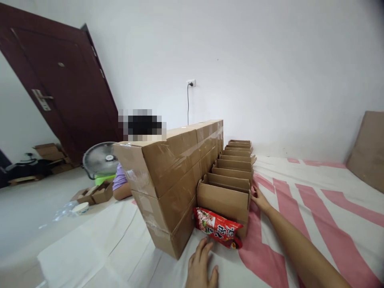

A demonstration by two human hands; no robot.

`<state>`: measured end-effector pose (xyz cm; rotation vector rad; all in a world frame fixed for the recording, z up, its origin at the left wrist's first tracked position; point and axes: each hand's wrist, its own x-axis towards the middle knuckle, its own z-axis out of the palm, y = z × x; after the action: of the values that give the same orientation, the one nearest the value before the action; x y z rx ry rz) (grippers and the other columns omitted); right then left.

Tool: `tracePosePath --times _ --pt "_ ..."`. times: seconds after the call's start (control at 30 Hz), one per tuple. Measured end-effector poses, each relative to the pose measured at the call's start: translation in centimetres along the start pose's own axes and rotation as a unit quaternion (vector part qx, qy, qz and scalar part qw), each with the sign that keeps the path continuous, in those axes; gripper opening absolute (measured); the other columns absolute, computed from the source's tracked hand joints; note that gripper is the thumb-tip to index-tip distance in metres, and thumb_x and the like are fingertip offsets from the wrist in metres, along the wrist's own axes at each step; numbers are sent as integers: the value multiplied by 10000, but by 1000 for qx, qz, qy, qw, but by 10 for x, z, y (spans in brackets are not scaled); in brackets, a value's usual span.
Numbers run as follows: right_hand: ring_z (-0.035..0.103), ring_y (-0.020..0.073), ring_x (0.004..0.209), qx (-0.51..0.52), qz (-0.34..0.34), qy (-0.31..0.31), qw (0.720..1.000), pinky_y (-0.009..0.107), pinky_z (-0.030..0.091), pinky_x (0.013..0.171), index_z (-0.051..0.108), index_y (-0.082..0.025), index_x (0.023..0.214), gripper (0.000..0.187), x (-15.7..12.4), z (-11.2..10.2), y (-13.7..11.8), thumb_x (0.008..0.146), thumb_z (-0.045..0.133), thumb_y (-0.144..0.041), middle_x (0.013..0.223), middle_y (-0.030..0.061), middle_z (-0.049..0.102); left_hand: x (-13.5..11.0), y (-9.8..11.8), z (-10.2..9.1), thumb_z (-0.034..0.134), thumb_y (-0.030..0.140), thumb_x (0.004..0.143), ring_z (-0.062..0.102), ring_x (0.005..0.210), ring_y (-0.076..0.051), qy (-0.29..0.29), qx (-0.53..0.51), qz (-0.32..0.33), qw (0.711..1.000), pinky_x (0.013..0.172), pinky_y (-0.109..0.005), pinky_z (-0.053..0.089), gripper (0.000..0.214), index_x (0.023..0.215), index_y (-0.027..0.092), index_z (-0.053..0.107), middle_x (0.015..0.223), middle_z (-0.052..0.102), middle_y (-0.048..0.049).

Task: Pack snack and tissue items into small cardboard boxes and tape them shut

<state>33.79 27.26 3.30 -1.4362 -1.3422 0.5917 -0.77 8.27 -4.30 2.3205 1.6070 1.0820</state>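
Note:
My left hand point(201, 265) is low in the view, palm down, fingers stretched out and apart. Just beyond its fingertips lies a shiny red food packet point(218, 228) with printed characters, leaning against the front of the nearest open cardboard box point(223, 200). My right hand point(260, 201) reaches to that box's right side, its fingers extended along the edge and touching or nearly touching it; part of the fingers is hard to make out. Behind this box several more open cardboard boxes point(235, 164) stand in a row, going back towards the wall.
A taped stack of closed cartons point(168, 172) walls off the row's left side. Beyond it sit a person in a purple sleeve point(120, 178), a fan point(102, 158) and small open boxes point(103, 192). A striped sheet point(324, 216) covers the surface; a brown board point(367, 152) stands right.

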Motion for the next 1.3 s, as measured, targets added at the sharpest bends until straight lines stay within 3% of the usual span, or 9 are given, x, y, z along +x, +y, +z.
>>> tracePosePath --times 0.17,0.37,0.47,0.53,0.63,0.77,0.93,1.07,1.3 --pt "532 388 1300 -132 69 -33 988 512 388 1107 510 -80 1378 784 -50 -16 -9 791 554 -598 1419 238 545 9 26 -26 484 213 841 504 1348 -310 -18 -21 -38 999 1069 -534 451 529 1365 158 533 1470 513 -178" --pt "271 421 1467 -280 66 -115 951 544 188 1197 475 -69 1437 760 -193 -5 -48 798 604 -459 1540 233 401 22 57 -49 470 180 861 457 1377 -285 -63 38 -51 996 1101 -479 412 528 1384 111 484 1476 489 -187" --pt "166 366 1511 -328 25 -174 928 539 78 1218 470 -186 1463 713 -259 -3 -69 827 576 -490 1602 120 326 22 71 -56 469 236 903 386 1425 -295 -71 58 -46 995 1117 -501 367 550 1445 153 421 1564 380 -177" --pt "152 345 1517 -355 1 -200 913 518 54 1221 434 -214 1488 701 -283 -6 -81 859 531 -507 1621 85 292 22 82 -60 495 294 912 350 1445 -304 -92 74 -39 992 1138 -511 322 567 1464 196 413 1611 306 -159" --pt "149 349 1515 -379 -8 -214 900 507 61 1215 386 -192 1512 709 -290 -13 -92 889 488 -514 1633 95 264 18 97 -63 504 352 916 316 1459 -330 -136 98 -44 985 1163 -551 249 573 1473 251 416 1645 247 -123" --pt "139 341 1514 -389 -13 -227 893 509 64 1203 360 -184 1520 705 -284 -18 -95 913 464 -528 1638 110 251 -6 112 -61 399 431 957 183 1503 -398 -206 125 -73 968 1165 -656 129 594 1510 221 356 1652 218 -139" --pt "108 320 1518 -380 -23 -231 896 481 45 1201 357 -183 1515 694 -284 -18 -89 921 461 -527 1637 106 255 -53 122 -69 381 571 944 94 1535 -347 -289 128 -22 948 1205 -598 64 652 1524 278 325 1667 189 -80" --pt "135 329 1511 -376 -36 -223 899 477 67 1194 373 -156 1504 688 -286 -18 -90 923 459 -514 1625 130 278 -68 128 -80 340 544 965 119 1537 -315 -278 142 -6 950 1215 -572 91 612 1522 290 322 1666 197 -73" --pt "268 340 1466 -379 -64 -198 902 475 125 1173 453 -156 1456 653 -287 -15 -90 904 478 -504 1575 155 378 -65 137 -85 411 475 949 240 1510 -301 -248 160 -7 955 1203 -568 196 566 1475 265 414 1621 326 -89"
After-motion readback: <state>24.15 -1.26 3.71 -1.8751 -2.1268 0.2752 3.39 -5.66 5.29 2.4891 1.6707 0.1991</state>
